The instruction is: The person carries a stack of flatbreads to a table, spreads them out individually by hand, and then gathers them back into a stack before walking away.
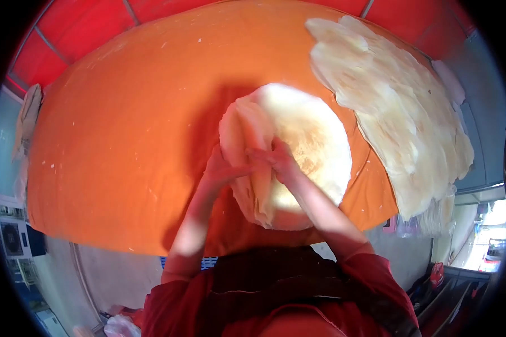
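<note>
A stack of round, thin flatbreads (320, 140) lies near the middle of the orange cloth. Its left part is folded up and over toward the right. My left hand (222, 168) is at the left side of this fold, fingers wrapped round the bread's edge. From the right, my right hand (281, 160) reaches onto the folded layers, its fingers closed on the bread close to my left fingertips. Some fingers of both hands are hidden behind the layers.
The orange cloth (123, 140) covers a large table. Many overlapping flatbreads (399, 112) are spread along its right side. Clear plastic bags (433, 219) hang at the right front edge. A folded cloth-like item (28, 118) is at the far left edge.
</note>
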### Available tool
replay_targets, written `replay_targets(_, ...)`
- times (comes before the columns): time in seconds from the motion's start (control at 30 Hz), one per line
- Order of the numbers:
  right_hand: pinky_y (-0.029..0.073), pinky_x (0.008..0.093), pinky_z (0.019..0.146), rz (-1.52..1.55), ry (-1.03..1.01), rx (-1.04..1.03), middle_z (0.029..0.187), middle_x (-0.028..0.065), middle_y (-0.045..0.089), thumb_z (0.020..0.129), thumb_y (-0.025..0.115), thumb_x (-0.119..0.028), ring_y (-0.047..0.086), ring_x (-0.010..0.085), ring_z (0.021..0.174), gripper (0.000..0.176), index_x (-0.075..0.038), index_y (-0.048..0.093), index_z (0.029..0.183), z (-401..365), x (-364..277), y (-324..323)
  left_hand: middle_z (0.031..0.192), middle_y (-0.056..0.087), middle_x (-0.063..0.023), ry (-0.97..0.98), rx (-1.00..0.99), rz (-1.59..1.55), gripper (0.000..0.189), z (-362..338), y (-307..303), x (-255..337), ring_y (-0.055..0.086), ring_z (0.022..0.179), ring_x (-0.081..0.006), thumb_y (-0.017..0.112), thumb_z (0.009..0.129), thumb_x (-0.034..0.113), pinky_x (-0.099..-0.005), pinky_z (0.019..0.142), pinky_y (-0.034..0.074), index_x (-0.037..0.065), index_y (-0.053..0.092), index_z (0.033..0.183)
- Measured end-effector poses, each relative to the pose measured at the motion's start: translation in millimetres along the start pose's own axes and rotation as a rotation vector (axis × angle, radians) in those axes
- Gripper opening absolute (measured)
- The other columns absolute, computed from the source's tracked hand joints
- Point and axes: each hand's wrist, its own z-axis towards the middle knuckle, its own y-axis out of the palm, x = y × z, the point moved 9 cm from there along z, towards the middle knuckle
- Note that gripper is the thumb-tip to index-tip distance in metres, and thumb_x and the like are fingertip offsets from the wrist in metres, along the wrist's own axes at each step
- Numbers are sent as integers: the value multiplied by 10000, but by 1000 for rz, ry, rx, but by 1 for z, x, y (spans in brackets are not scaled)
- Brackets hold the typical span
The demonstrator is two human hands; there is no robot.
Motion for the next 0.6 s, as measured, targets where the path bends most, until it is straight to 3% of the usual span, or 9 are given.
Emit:
replay_targets(0.03, 401, 315, 861, 5, 72, -18, 1171, 108, 426, 601, 764, -164, 412, 204, 1082, 802, -23, 290, 1233, 0, 7, 5, 1037, 536, -75, 49, -17, 76, 644, 5, -2, -7, 514, 963, -157, 730, 576, 102, -280, 779, 443, 1, 435, 1140)
replay_targets(0.17, 382, 314, 888, -196, -93, 105, 1109, 102, 492, 624, 742, -193, 460, 195, 1045, 701, 7, 376, 1187, -10, -10, 18, 988, 556, -63, 151, -25, 178, 615, 9, 0, -10, 531, 925, -149, 764, 542, 118, -284, 757, 458, 0, 484, 1077)
replay_targets(0.23, 384, 314, 880, -199, -207, 118, 1082, 102, 510, 610, 752, -200, 471, 193, 1028, 700, 6, 393, 1175, -4, -7, 15, 1000, 554, -61, 108, -23, 86, 642, 7, -4, -14, 532, 926, -152, 778, 527, 129, -289, 768, 455, 1, 481, 1082)
replay_targets(0.33, 405, 320, 842, -470, -271, 144, 1084, 91, 496, 591, 763, -235, 463, 197, 1021, 732, -17, 379, 1176, -3, -6, 11, 1095, 514, -65, 42, -6, 83, 712, -1, -11, -15, 493, 1008, -168, 773, 547, 103, -308, 841, 420, 8, 421, 1158)
replay_targets(0.47, 414, 322, 824, -410, -114, 2, 1061, 79, 501, 643, 724, -204, 469, 183, 999, 624, -21, 409, 1150, -14, -12, 17, 1171, 470, -76, 5, 23, 48, 762, 1, -39, -55, 454, 1073, -187, 753, 584, 105, -323, 889, 397, 14, 353, 1226)
replay_targets(0.53, 410, 300, 812, -348, 29, -11, 1062, 57, 484, 701, 681, -179, 459, 152, 972, 517, -33, 421, 1122, -21, -9, 13, 1148, 488, -82, 42, 37, -145, 696, -2, -43, -62, 470, 1057, -201, 728, 609, 98, -325, 873, 410, 11, 384, 1208)
replay_targets(0.57, 414, 296, 794, -118, -47, 22, 1044, 52, 487, 722, 652, -179, 460, 143, 951, 455, -39, 436, 1097, -9, 19, 1, 1137, 497, -85, 60, 40, -242, 664, -4, -44, -64, 477, 1048, -208, 715, 622, 94, -326, 866, 416, 9, 399, 1199)
replay_targets(0.6, 417, 292, 776, 112, -126, 60, 1025, 46, 489, 744, 623, -179, 461, 134, 931, 394, -44, 451, 1071, 14, 75, -17, 1090, 520, -95, -67, 215, -18, 626, -7, -58, -77, 501, 1006, -214, 712, 611, 74, -326, 839, 433, -3, 428, 1163)
